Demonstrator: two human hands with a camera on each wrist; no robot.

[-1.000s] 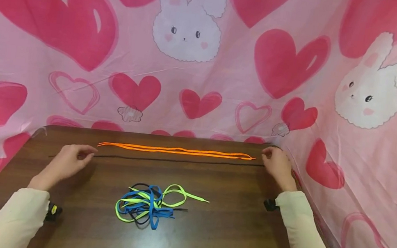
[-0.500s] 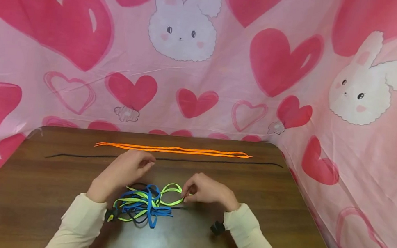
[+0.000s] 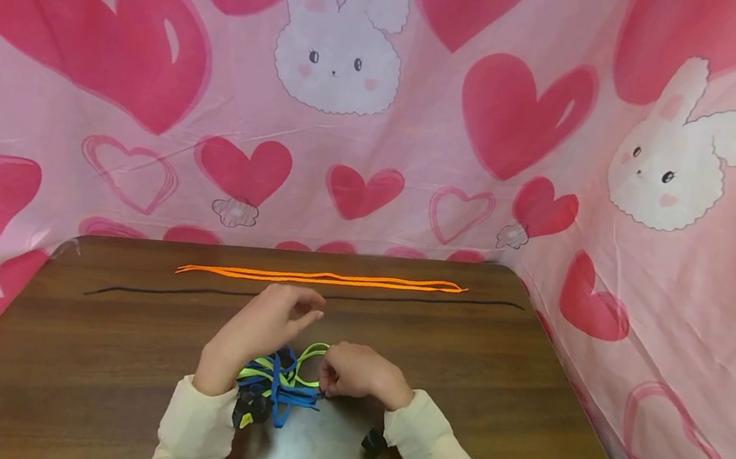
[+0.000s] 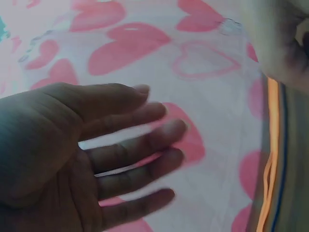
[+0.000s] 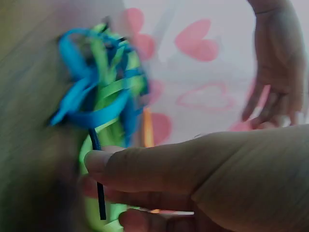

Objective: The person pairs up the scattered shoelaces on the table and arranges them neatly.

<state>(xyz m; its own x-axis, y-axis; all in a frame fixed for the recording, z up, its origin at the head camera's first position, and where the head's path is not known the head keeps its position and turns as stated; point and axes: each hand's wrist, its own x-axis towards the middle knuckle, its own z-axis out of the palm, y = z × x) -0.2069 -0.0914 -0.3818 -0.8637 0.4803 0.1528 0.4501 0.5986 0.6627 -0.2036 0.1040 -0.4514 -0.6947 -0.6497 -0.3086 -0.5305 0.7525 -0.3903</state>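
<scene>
We had two laces (image 4: pixel 273 121) straight, one tangle (image 3: pixel 280 386) remaining; our right hand (image 3: pixel 360 372) pinched a dark end (image 5: pixel 102 203), our left hand (image 3: pixel 263 322) spread, empty.

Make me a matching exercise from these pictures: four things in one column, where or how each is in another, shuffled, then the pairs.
1. Orange strands
2. Left hand
3. Right hand
4. Blue lace

A. Pinching a dark lace
B. Tangled with a green lace
C. Along the far side of the table
D. Fingers spread, holding nothing

Pairs: 1-C; 2-D; 3-A; 4-B
</scene>
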